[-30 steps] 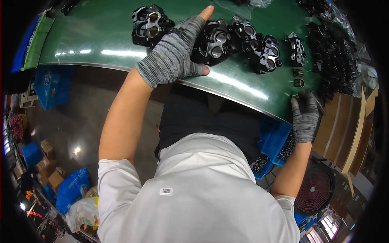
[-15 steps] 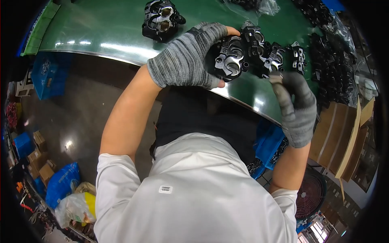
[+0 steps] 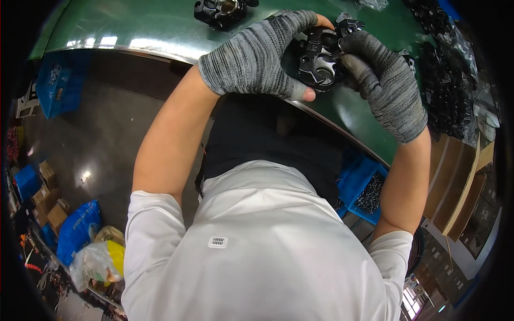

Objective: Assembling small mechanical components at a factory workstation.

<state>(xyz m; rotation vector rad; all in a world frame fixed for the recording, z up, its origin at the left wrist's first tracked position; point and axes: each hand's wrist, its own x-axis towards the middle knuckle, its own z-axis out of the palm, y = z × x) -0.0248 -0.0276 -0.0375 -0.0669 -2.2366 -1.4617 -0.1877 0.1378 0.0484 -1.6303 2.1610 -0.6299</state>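
Observation:
My left hand [image 3: 251, 59], in a grey knitted glove with bare fingertips, is wrapped round a black-and-silver brake caliper [image 3: 323, 68] with round bores. It holds the caliper over the near edge of the green bench [image 3: 144, 29]. My right hand [image 3: 388, 80], gloved alike, is closed at the caliper's right side, thumb and forefinger pinched together. Whatever lies between those fingertips is hidden. Just beyond them another caliper [image 3: 349, 24] lies partly covered. A separate caliper [image 3: 220, 12] sits at the far left, cut by the picture's upper edge.
Black parts [image 3: 441, 88] and clear plastic are heaped on the bench's right end. Below it stand an open cardboard box [image 3: 443, 179] and a blue bin [image 3: 353, 206] holding small metal pieces. A blue crate [image 3: 64, 91] and bags [image 3: 80, 230] are on the floor at left.
My right hand has moved up and left to the caliper; a small silver piece showed at its fingertips before. The left hand still holds the caliper, and the whole view has shifted slightly.

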